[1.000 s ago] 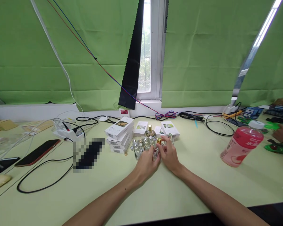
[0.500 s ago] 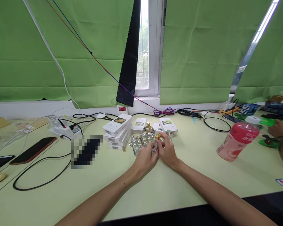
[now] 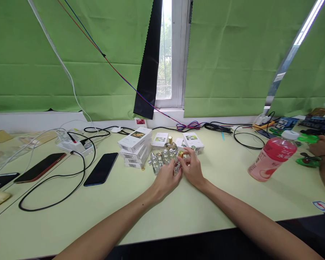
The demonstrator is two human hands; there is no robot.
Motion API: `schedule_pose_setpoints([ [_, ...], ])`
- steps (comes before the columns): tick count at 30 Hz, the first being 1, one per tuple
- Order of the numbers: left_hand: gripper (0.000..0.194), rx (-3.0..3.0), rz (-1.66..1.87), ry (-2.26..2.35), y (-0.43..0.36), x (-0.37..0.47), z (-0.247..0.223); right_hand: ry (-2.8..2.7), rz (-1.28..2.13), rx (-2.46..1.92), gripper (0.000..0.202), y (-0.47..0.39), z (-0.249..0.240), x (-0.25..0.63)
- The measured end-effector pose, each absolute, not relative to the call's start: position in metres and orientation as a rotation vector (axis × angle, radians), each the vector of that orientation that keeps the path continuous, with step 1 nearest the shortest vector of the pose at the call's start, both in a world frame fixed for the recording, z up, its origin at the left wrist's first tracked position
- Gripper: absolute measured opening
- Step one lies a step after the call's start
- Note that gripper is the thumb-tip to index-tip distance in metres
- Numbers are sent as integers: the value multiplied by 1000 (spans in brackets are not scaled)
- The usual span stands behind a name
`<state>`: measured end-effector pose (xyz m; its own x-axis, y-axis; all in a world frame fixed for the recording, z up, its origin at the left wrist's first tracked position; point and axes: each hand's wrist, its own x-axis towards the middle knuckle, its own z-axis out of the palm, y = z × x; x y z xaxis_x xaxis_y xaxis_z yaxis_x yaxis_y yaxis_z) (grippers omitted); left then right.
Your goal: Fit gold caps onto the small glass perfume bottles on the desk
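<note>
Stacked boxes are sitting left of the left hand, maybe toppling if it swings out. Glass bottles are crowding just beyond it; a sideways bump could be scattering them. Its grip is hiding, can't tell; right hand is pinching the gold-capped bottle between them, possibly slipping if pressing unevenly.

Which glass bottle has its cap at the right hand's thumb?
The nearer gold-capped bottle, its cap touched by the right hand; the other bright gold-capped bottle stands farther back near the white boxes, untouched.
</note>
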<state>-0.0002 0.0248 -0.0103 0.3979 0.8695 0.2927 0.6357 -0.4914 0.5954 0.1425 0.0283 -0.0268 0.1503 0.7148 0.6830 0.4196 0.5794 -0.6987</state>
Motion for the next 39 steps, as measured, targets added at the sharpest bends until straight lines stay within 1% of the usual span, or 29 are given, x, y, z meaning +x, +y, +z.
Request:
schedule_pose_setpoints([
  [9,20,2236,858,1259,22,1,-5,-1581,224,-1002,34,30,-30,144],
  [17,16,2219,846,1279,23,1,-8,-1548,222,-991,30,31,-29,143],
  [29,18,2231,846,1259,23,0,-8,-1497,284,-1015,36,31,-31,143],
  [39,21,2211,848,1269,24,1,-8,-1575,244,-990,39,33,-35,144],
])
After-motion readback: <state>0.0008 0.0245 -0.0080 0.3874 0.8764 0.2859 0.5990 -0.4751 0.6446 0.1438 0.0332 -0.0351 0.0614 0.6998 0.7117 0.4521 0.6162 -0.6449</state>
